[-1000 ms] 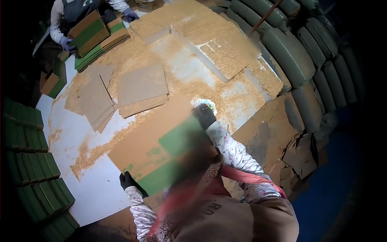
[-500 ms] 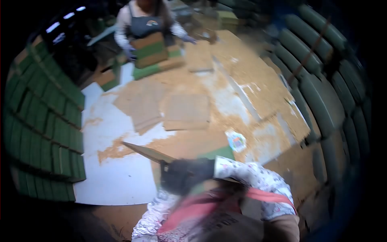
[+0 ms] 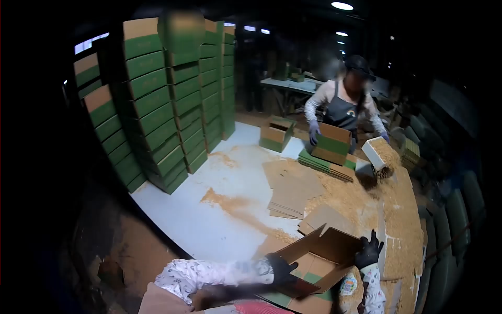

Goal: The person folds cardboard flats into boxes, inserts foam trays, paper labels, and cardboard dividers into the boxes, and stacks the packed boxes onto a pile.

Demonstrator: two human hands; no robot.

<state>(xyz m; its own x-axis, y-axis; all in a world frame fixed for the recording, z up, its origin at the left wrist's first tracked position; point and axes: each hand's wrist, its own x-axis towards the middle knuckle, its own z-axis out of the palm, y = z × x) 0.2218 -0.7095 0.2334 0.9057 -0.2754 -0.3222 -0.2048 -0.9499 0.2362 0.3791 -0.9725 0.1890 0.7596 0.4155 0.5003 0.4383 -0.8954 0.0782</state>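
Note:
An open cardboard box (image 3: pixel 334 248), brown inside, stands tilted in front of me at the near edge of the table. My left hand (image 3: pixel 282 269), in a dark glove, grips its left wall, with the fingers over the edge. At the box's right corner is my right hand (image 3: pixel 369 250), also gloved, its fingers spread upward against the outside of the wall. Under the box lies green-and-brown cardboard (image 3: pixel 314 302), partly hidden. A round colourful label (image 3: pixel 349 285) shows beside my right forearm.
Stacks of green-and-brown boxes (image 3: pixel 149 99) line the left side of the white table (image 3: pixel 230 230). Flat cardboard sheets (image 3: pixel 293 186) lie mid-table amid sawdust-like material (image 3: pixel 400 225). Across the table, a co-worker (image 3: pixel 342 104) holds a box (image 3: pixel 333 144) and tips a white tray (image 3: pixel 377 152).
The view has swung up and left. The folded cardboard at my hands now stands opened out as a box, and my hands have moved apart. The co-worker now tips a tray.

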